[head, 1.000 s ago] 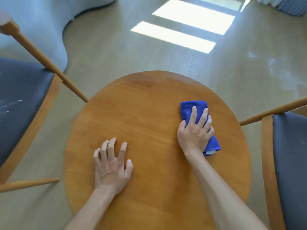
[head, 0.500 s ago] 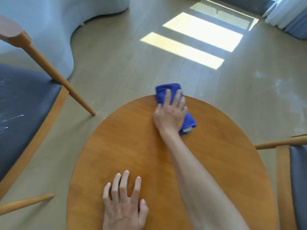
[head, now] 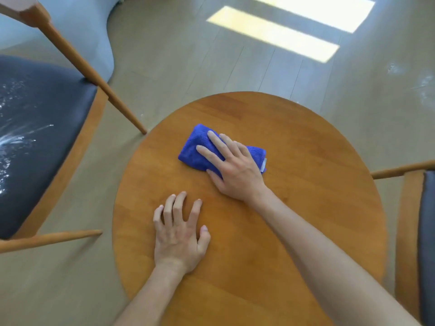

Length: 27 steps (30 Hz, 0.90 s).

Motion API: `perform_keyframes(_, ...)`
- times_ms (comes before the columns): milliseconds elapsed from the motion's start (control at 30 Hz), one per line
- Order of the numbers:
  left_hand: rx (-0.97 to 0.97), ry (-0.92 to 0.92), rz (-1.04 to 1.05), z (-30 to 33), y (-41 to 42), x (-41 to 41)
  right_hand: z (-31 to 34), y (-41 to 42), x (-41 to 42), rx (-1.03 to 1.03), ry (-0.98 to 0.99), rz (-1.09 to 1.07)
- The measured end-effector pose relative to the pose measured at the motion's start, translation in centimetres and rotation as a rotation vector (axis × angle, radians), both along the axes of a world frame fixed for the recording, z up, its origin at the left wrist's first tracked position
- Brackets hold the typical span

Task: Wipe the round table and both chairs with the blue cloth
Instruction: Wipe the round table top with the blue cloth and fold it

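Observation:
A folded blue cloth (head: 195,149) lies on the round wooden table (head: 306,161), left of its middle. My right hand (head: 235,168) presses flat on the cloth, fingers pointing to the upper left. My left hand (head: 180,234) rests on the tabletop nearer to me, fingers spread, holding nothing. One chair (head: 40,128) with a dark seat stands at the left; white specks and streaks mark its seat. The second chair (head: 409,231) shows only its edge at the right.
A pale blue rounded piece of furniture (head: 82,24) stands at the back left. Sunlit patches (head: 273,31) fall on the wooden floor beyond the table. Whitish smears (head: 423,88) mark the floor at the far right.
My right hand has slid the cloth from the table's right side to its far edge, then back toward me and to the left. My left hand has stayed flat on the table.

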<state>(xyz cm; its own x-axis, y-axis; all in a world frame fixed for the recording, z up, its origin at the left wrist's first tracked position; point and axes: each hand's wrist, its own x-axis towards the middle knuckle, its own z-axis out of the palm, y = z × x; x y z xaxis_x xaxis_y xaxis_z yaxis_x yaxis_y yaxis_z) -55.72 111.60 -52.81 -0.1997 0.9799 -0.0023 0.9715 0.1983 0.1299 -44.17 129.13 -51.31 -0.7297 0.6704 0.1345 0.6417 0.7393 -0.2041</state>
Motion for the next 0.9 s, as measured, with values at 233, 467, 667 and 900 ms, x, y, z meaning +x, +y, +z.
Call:
perform_keyframes(233, -0.035, -0.027, 0.004, 0.4, 0.1, -0.1, 0.1, -3.2, 19.5, 0.045, -0.062, -0.885)
perform_keyframes(467, -0.143, -0.059, -0.013, 1.0, 0.0, -0.3, 0.2, -10.9, 10.1, -0.043, 0.028, -1.239)
perform_keyframes(667, -0.208, -0.092, -0.059, 1.4, -0.6, -1.2, 0.0, -19.9, 1.6, 0.007, -0.014, -0.716)
perform_keyframes(900, -0.238, -0.122, -0.042, 2.9, -3.1, -3.7, 1.2, -23.2, 8.9, -0.007, -0.066, -0.150)
